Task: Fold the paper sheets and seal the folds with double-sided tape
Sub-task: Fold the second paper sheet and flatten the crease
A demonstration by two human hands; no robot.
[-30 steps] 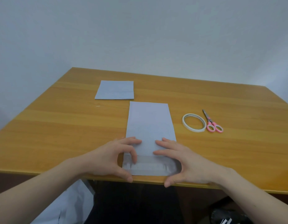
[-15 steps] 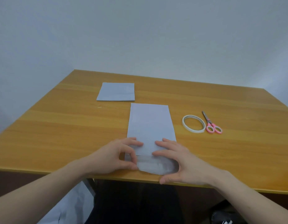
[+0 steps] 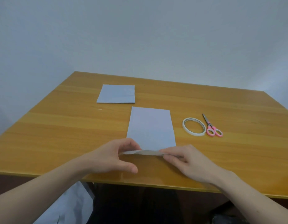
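Wooden table (image 3: 75, 143), both hands, left hand (image 3: 114, 157) and right hand (image 3: 188, 160), pinching paper sheet (image 3: 150, 128) near edge.

The near end of the paper sheet (image 3: 150, 128) has come up off the desk (image 3: 59, 135) — a second ago it lay flat by the desk's near edge with a shiny strip showing across it, and now it is lifted and curled over toward the far edge, its underside facing the camera. The left hand (image 3: 111, 157), which had been resting spread on the sheet, now pinches the raised edge at its left corner. The right hand (image 3: 186, 160) has done likewise at the right corner — fingers on top, thumb beneath.
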